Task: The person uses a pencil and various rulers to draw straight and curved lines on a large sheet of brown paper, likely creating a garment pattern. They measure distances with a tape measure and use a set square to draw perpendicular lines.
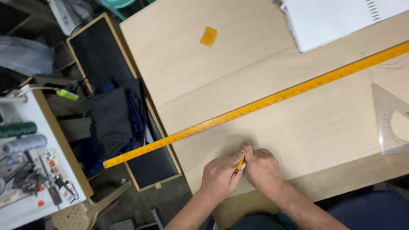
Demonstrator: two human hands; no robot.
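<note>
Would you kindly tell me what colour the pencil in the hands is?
The pencil is yellow with a red end, seen in the head view.

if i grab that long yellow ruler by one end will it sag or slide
The long yellow ruler looks thin and very long, so it would probably bow when lifted by one end. It lies flat on smooth paper and overhangs the table edge, so a push likely slides it.

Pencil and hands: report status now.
Left hand and right hand together, both on the yellow pencil, tip on the tan paper. Long yellow ruler lies apart, above. Nothing in the way.
</note>
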